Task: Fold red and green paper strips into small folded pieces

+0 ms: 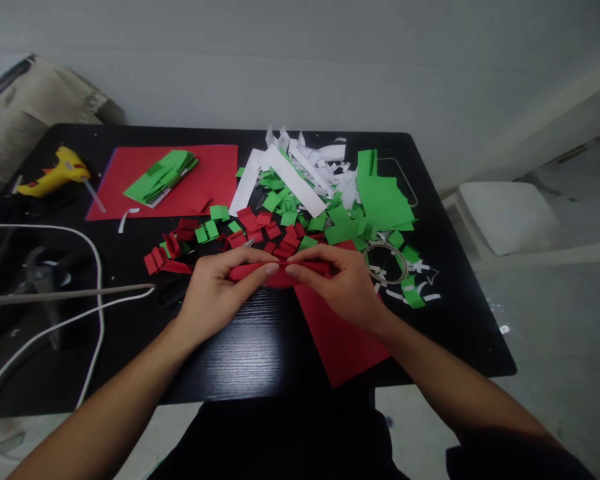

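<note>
1. Closest in, the left forearm (125,387) slants from the near left over the black table (280,360).
2. The left hand (215,287) pinches the left part of a long red paper piece (279,277), folded or rolled.
3. That piece spans both hands, long axis left to right; neither hand looks nearer.
4. The right hand (350,280) grasps its right part, above a red sheet (335,333).
</note>
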A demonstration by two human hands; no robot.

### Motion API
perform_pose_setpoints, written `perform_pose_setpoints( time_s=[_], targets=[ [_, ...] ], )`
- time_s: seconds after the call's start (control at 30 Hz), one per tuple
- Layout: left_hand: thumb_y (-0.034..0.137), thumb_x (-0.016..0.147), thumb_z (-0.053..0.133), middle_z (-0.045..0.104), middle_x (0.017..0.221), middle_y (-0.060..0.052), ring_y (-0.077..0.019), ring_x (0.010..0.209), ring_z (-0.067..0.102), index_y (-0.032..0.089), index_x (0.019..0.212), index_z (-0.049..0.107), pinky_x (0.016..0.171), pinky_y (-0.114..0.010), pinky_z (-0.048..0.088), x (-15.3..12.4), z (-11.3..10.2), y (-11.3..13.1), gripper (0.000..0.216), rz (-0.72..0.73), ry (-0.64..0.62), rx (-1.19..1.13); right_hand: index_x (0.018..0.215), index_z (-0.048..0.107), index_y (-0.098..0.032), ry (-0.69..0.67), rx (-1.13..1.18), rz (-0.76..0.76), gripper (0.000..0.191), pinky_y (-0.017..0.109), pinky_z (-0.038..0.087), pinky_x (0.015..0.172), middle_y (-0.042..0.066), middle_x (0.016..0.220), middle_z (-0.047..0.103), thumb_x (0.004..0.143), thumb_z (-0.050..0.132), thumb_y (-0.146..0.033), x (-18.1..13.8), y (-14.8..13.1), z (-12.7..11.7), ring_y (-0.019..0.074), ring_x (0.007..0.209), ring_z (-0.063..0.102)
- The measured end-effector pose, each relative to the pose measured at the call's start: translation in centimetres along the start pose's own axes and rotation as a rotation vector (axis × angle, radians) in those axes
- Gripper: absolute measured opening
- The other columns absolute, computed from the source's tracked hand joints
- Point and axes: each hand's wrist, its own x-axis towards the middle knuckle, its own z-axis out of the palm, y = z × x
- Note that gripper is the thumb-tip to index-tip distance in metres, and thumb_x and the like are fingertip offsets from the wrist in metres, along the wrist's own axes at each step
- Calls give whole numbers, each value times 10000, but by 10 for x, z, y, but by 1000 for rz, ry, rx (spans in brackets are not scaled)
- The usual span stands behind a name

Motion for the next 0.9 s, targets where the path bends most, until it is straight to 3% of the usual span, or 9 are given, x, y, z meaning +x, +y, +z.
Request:
perform_pose_setpoints(
  time_s=[0.5,0.67,0.9],
  targets=[
    [308,857,779,837,885,-13,-196,820,777,225,885,818,798,-294,625,1,-1,3,96,-78,44,-29,909,832,-240,-12,74,52,87,297,629,777,16,910,831,827,844,-270,3,2,-2,190,860,778],
    [297,869,779,837,889,1,-180,820,777,242,908,829,818,-277,622,0,0,2,84,-76,58,-33,903,831,-214,-24,124,122,156,277,615,702,27,873,826,832,839,-353,5,0,-2,185,803,771],
    [304,876,776,841,898,-9,-193,817,783,238,912,835,801,-284,631,0,-2,2,95,-78,45,-27,849,833,-233,3,126,130,92,283,629,714,7,840,821,832,836,-324,6,-3,-3,182,802,766]
  ],
)
